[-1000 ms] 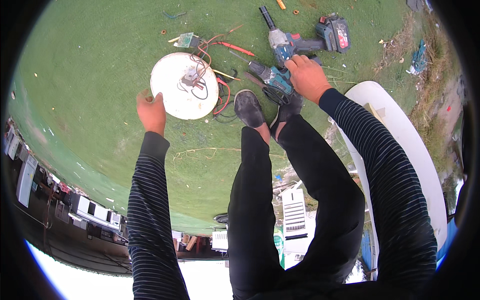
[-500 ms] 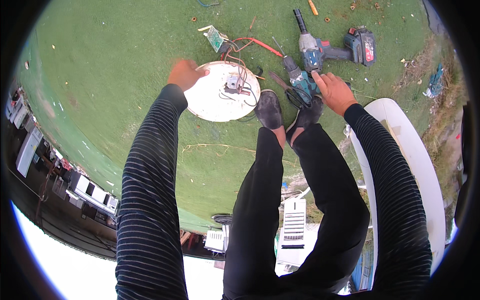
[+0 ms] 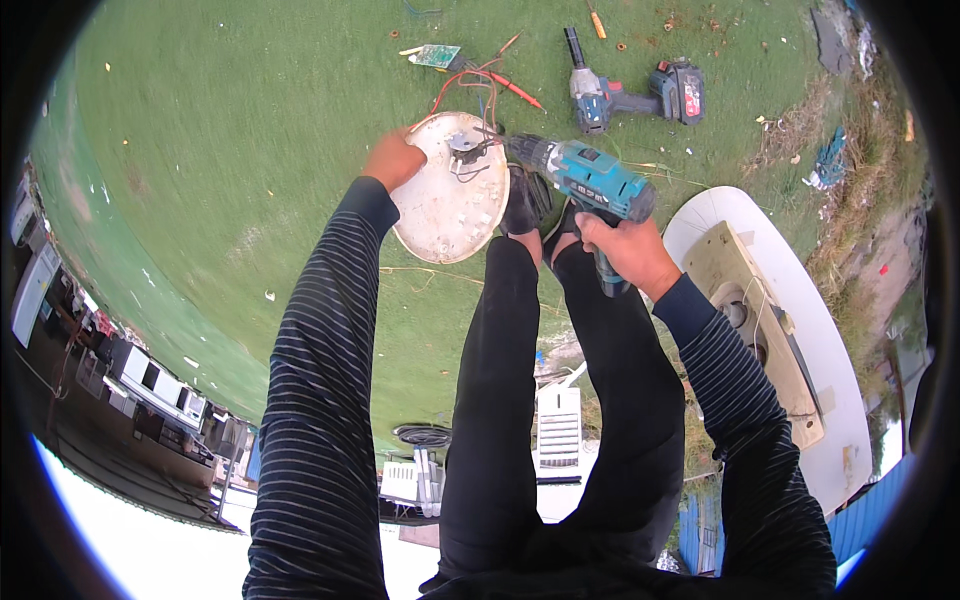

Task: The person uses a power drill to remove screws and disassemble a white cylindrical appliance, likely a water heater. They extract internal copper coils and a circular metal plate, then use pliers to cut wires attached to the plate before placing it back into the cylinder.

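My left hand (image 3: 393, 160) grips the left rim of a stained white round disc (image 3: 440, 225), which is tipped up off the green ground. A small metal block (image 3: 466, 147) with wires sits on the disc's upper part. In my right hand (image 3: 635, 250) is a teal and black cordless drill (image 3: 600, 183), held by its handle. Its chuck points left, at the disc's right edge near the metal block; whether the bit touches anything I cannot tell. Wires run from the disc to a green circuit board (image 3: 437, 56) lying beyond it.
A grey-blue cordless impact wrench (image 3: 592, 103) lies at the far right of the drill. A red rod-shaped piece (image 3: 515, 90) and an orange-handled tool (image 3: 597, 22) lie on the ground. At right stands a large white oval panel (image 3: 840, 400) with a beige part (image 3: 725, 265) on it.
My right hand has taken the drill up from beside my shoes and turned its chuck left toward the disc. My left hand has closed on the disc, now tilted differently.
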